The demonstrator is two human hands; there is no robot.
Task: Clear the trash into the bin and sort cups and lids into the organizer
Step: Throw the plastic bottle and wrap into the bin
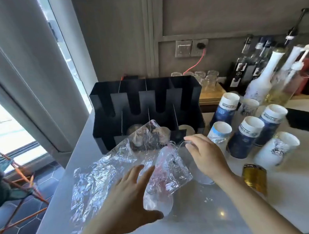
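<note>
Reaching left hand (128, 194), fingers spread, toward flimsy, crinkly plastic wrap (99, 174) on tabletop (198, 212); right hand (205, 155) pinching its edge.

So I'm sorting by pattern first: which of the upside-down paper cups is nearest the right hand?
The light blue cup, just beyond the right hand; the dark blue and white cups stand farther right.

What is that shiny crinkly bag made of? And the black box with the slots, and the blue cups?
The crinkly bag looks like thin clear plastic film: see-through, wrinkled, glinting. The black box seems to be glossy hard plastic or acrylic, smooth with straight cut slots; coated metal is possible. The blue cups look like printed paper, matte, with white insides.
</note>
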